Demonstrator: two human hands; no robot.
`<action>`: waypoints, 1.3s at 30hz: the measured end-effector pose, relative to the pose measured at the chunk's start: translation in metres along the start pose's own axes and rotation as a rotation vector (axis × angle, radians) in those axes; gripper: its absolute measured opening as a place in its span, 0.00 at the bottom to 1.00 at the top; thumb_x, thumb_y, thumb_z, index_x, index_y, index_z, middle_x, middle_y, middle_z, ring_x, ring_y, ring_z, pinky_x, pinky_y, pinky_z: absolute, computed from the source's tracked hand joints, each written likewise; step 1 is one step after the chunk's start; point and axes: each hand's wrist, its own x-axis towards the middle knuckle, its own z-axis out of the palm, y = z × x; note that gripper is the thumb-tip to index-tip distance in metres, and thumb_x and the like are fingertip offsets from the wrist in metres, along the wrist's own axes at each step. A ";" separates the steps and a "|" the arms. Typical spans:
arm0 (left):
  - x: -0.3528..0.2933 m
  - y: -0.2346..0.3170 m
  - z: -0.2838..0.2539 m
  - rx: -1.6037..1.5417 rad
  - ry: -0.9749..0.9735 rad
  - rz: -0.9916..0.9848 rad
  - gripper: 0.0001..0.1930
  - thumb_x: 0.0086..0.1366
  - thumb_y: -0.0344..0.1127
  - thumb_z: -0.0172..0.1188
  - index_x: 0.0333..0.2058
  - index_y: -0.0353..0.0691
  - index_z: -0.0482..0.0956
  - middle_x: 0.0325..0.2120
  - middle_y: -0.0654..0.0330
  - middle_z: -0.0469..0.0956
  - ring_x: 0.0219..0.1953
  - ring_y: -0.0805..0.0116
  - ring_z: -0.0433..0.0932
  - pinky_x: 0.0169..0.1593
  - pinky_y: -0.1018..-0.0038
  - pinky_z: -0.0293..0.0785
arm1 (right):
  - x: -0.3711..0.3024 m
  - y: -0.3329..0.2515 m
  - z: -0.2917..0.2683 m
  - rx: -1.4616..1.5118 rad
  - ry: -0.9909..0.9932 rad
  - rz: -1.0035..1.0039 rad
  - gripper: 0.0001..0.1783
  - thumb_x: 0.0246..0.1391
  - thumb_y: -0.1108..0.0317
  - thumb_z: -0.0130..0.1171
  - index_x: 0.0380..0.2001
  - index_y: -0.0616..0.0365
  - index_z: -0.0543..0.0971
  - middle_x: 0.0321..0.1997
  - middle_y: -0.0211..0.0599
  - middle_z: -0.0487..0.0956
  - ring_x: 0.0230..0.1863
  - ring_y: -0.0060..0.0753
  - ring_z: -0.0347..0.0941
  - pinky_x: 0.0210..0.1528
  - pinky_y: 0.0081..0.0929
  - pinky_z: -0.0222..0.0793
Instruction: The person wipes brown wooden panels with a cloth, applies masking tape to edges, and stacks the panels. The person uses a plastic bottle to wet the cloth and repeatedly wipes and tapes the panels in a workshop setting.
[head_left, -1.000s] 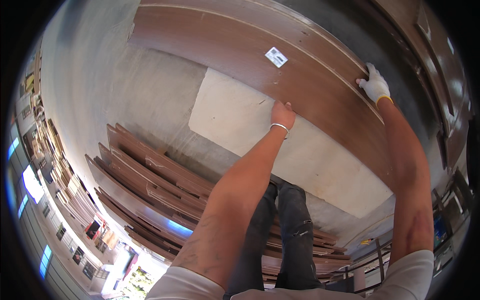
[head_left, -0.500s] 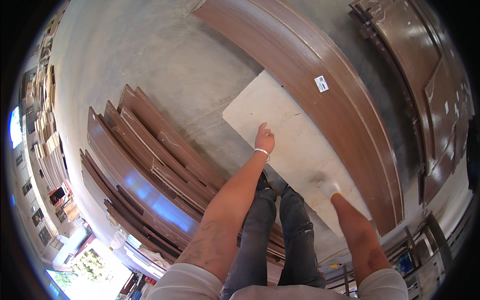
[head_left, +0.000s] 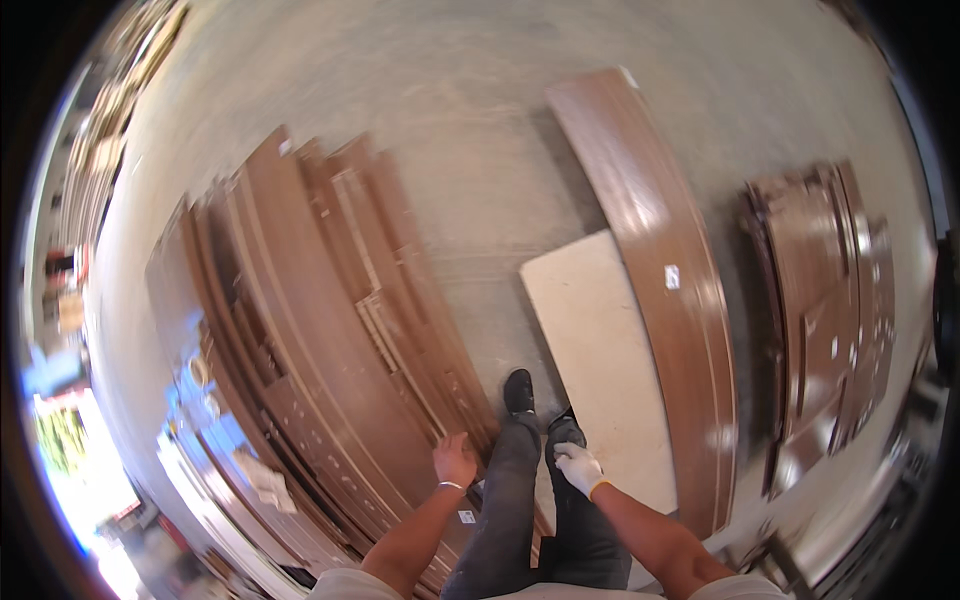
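My bare left hand [head_left: 455, 462], with a pale band at the wrist, is above the near edge of the stacked brown boards [head_left: 315, 290] on the left. Its fingers are loosely apart and I see nothing in them. My right hand [head_left: 579, 470] wears a white glove and is in front of my right leg. Its fingers are curled; whether they hold anything is hidden. To the right of my feet lies a pale, flat board [head_left: 605, 340]. A long brown panel [head_left: 665, 260] with a small white label runs along that board's far right side.
Another stack of brown panels [head_left: 825, 320] lies at the far right. A crumpled pale cloth [head_left: 264, 482] is on the left pile. More boards [head_left: 105, 150] stand at the upper left, and a bright opening [head_left: 75, 480] shows at the lower left.
My view has turned, bringing more of the left pile into sight. My left hand has moved from above the pale board to the left pile. My gloved right hand has come in before my leg.
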 end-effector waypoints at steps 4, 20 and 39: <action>-0.038 -0.052 -0.043 0.013 0.370 -0.403 0.31 0.60 0.30 0.65 0.64 0.42 0.73 0.73 0.46 0.65 0.73 0.39 0.63 0.73 0.45 0.62 | -0.008 -0.032 -0.004 -0.316 -0.055 0.099 0.26 0.62 0.58 0.58 0.61 0.53 0.83 0.60 0.48 0.85 0.64 0.51 0.80 0.69 0.41 0.72; -0.061 -0.117 0.055 -0.491 0.133 -1.225 0.59 0.65 0.51 0.73 0.79 0.38 0.38 0.80 0.34 0.22 0.80 0.23 0.28 0.72 0.22 0.50 | 0.107 -0.410 0.298 -0.936 0.112 -0.202 0.80 0.48 0.31 0.75 0.83 0.55 0.31 0.84 0.74 0.29 0.85 0.76 0.29 0.83 0.62 0.42; -0.073 -0.326 -0.246 0.022 0.906 -0.770 0.42 0.56 0.31 0.73 0.71 0.47 0.69 0.74 0.50 0.65 0.76 0.39 0.58 0.79 0.40 0.47 | 0.115 -0.400 0.322 -1.202 0.393 -0.198 0.90 0.38 0.37 0.84 0.81 0.51 0.24 0.84 0.72 0.25 0.86 0.70 0.33 0.84 0.52 0.44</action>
